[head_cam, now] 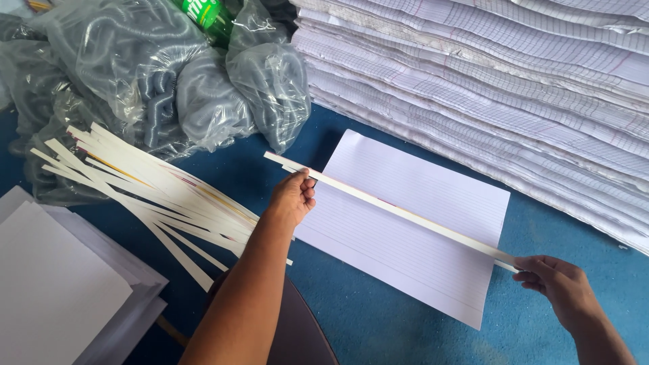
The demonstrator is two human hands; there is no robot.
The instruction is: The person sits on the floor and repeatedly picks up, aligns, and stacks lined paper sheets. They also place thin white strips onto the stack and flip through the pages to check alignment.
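A tall stack of ruled sheets (514, 88) filled the far right of the blue counter (378, 318). Nearer lay one ruled pad (405, 230), and a long white strip (405, 213) was held just above it. The left hand (292, 197) pinched its far end, the right hand (561, 284) its near end, fingers closed on it. A pile of spare strips (149, 196) waited at left, unused.

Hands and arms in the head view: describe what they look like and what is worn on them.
Both are bare: the left hand and forearm show no sleeve, glove, watch or ring. The right hand is likewise uncovered, wrist bare to the frame edge. No markings visible.
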